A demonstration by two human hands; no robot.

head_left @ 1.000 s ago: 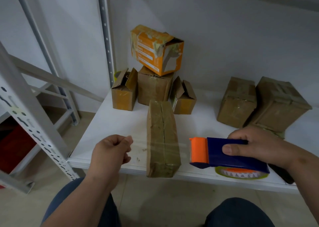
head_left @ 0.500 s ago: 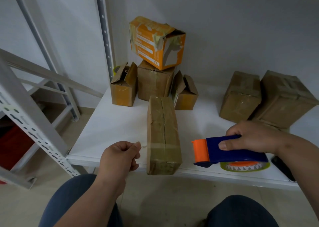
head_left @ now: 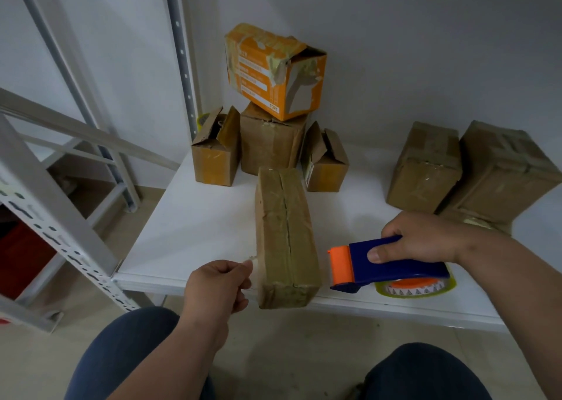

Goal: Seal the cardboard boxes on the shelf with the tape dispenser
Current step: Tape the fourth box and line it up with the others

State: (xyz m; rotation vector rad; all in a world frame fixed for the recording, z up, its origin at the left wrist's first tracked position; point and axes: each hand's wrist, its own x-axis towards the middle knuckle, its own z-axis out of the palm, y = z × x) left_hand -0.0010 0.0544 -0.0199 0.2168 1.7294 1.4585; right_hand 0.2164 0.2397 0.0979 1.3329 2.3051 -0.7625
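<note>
A long brown cardboard box (head_left: 286, 235) lies lengthwise on the white shelf (head_left: 194, 232), its near end at the front edge. A strip of clear tape (head_left: 254, 259) crosses the box near that end. My left hand (head_left: 219, 284) pinches the tape's free end just left of the box. My right hand (head_left: 422, 238) grips the blue tape dispenser (head_left: 392, 265) with an orange front, just right of the box and low over the shelf. The tape roll (head_left: 416, 287) shows under the dispenser.
At the back stand two small open boxes (head_left: 216, 159) (head_left: 327, 162), a taped brown box (head_left: 270, 147) and an orange box (head_left: 273, 71) tilted on top. Two taped boxes (head_left: 425, 168) (head_left: 504, 171) sit at the right. A perforated steel upright (head_left: 60, 226) rises at the left.
My left hand has moved right, closer to the box's left side, still pinching the tape end. The dispenser has drifted slightly farther right of the box, and the view has shifted a little.
</note>
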